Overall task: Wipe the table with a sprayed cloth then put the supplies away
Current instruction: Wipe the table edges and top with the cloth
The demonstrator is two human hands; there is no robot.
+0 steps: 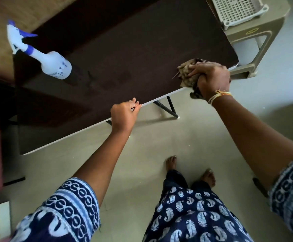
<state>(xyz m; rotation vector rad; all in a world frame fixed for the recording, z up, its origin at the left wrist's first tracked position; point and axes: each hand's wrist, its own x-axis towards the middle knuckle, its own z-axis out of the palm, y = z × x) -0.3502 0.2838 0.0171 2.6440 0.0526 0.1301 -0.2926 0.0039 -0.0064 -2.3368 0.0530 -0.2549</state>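
1. At the near table edge: left hand (124,113) grips the white rim of the folding table (124,55), fingers curled over the edge. Reads as bracing.
2. Near right corner: right hand (212,78) is closed around a bunched brown cloth (185,71), pressing it onto the dark tabletop. Part of the cloth hangs off the edge below the wrist.
3. Cloth judgement: soft, light, limp, probably damp. A whole-fist grab on the bunch works; a pinch would let it unfurl and drag.
4. Mid-table: faint smeary patches, possibly moisture; can't confirm.
5. Far left: spray bottle (46,56), white with blue trigger, stands on the tabletop well apart from both hands. Judgement: light rigid plastic, maybe slick if wet. Take it at the neck under the trigger.
6. Beyond the right corner: beige plastic stool (257,39) with a perforated basket (236,9) on top, likely the stow spot.
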